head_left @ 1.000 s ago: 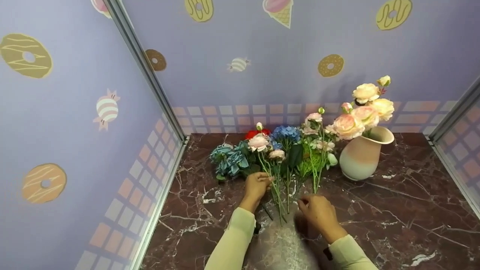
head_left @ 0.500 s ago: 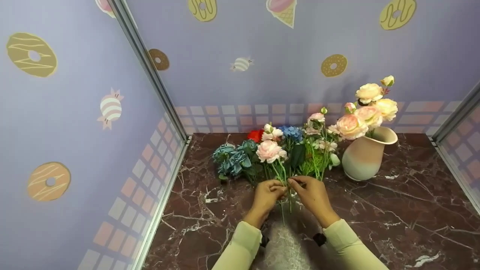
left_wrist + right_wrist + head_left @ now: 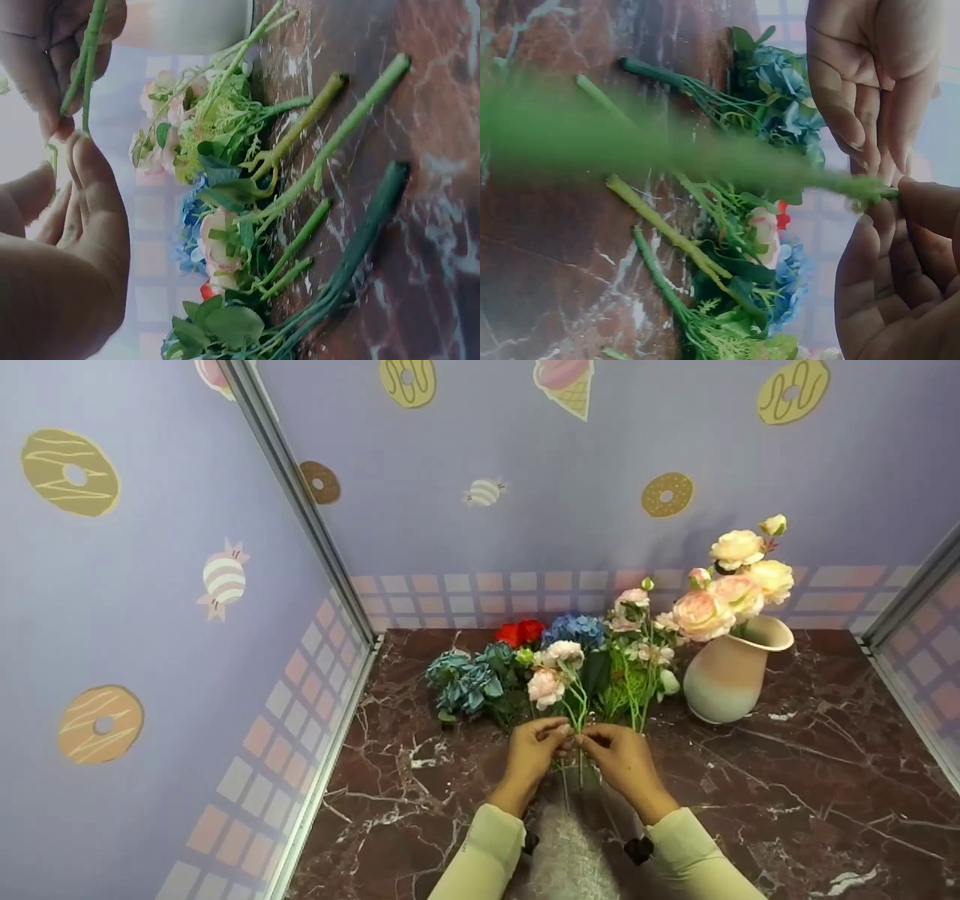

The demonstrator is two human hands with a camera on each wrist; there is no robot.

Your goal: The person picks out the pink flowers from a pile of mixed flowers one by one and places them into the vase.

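In the head view, a spray of pale pink roses leans over the table in front of the person, its green stem pointing down toward them. The left hand pinches this stem between thumb and fingers. Close beside it, the right hand also pinches the stem, just below the blooms. In the right wrist view, the thumb and forefinger of the right hand meet on the stem, which blurs toward the camera. The left wrist view has the left hand with its fingertips at the stem's branching part.
Behind the hands lie teal hydrangeas, red flowers, blue hydrangeas and pink blooms with greenery. A pink-and-white vase with peach roses stands at right. Walls enclose the marbled table.
The right hand has come in from the right to the stem beside the left hand. The pink blooms have turned, then dipped slightly toward the person.
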